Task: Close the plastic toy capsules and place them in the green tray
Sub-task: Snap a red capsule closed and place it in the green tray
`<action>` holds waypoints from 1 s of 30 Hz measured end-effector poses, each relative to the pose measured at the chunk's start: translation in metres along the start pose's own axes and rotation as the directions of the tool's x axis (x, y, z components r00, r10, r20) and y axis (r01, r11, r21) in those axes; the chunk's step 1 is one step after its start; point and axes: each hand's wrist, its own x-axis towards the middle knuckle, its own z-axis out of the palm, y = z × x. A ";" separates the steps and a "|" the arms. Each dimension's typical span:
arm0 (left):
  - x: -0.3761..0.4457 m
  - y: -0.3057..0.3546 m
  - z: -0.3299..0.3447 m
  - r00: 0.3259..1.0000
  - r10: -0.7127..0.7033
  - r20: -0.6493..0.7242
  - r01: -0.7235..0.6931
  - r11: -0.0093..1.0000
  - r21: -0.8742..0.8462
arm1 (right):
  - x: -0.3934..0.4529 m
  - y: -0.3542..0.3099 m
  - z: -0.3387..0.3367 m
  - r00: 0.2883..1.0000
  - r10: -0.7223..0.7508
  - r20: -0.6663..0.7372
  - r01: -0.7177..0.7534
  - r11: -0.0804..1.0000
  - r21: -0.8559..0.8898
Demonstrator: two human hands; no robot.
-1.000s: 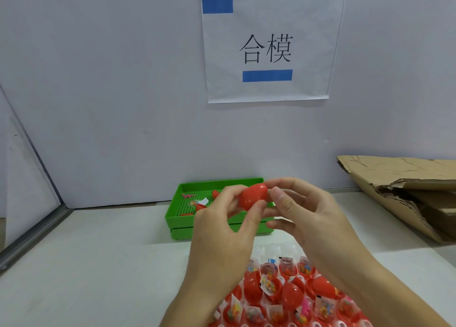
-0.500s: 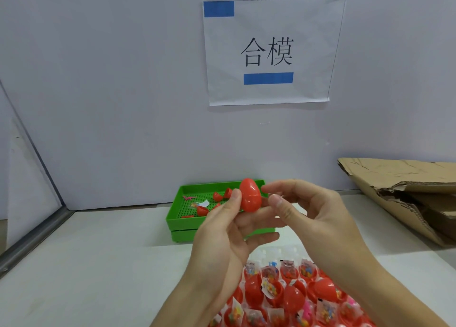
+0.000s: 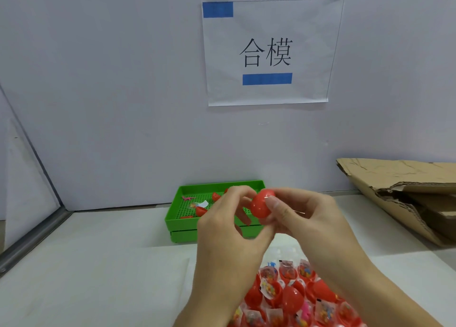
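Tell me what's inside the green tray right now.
The green tray holds a few red capsule pieces, a small pink toy and a paper slip. Its right part is hidden behind the hands.

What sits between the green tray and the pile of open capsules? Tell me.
In the head view, both hands holding a red capsule, over bare white tabletop.

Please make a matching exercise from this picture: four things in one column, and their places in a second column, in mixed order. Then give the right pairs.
Things:
1. red capsule
2. green tray
3. torn cardboard
4. paper sign

Places:
A. on the wall
B. on the table against the wall, behind the hands
C. held between both hands
D. at the right edge of the table

Pairs: 1-C, 2-B, 3-D, 4-A
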 end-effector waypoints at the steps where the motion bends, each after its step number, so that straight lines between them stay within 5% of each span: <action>1: 0.001 0.002 -0.001 1.000 0.001 0.021 0.000 1.000 -0.018 | 0.002 0.002 -0.003 0.999 0.046 -0.007 -0.045 0.997 0.060; 5: 0.003 0.003 -0.004 0.998 -0.040 0.050 0.047 0.987 -0.154 | 0.005 -0.001 -0.009 0.973 0.183 0.144 -0.224 0.903 0.368; 9: 0.003 0.002 -0.004 0.998 -0.040 0.052 0.048 0.986 -0.160 | 0.005 -0.001 -0.009 0.952 0.181 0.249 -0.277 0.857 0.434; 13: 0.003 0.002 -0.004 0.999 -0.039 0.027 0.044 0.981 -0.191 | 0.006 0.000 -0.007 0.969 0.147 0.196 -0.217 0.889 0.404; 20: 0.006 -0.002 -0.004 0.969 -0.229 0.088 0.242 0.838 -0.490 | 0.003 0.002 -0.006 0.996 -0.035 0.080 0.025 0.992 0.124; 26: 0.005 -0.004 -0.003 0.954 -0.244 0.174 0.298 0.827 -0.476 | 0.003 0.003 -0.007 0.999 -0.022 0.042 0.021 0.999 0.030; 30: 0.006 -0.008 -0.004 0.964 -0.197 0.179 0.246 0.918 -0.313 | 0.004 0.003 -0.006 0.994 0.088 0.066 -0.096 0.986 0.140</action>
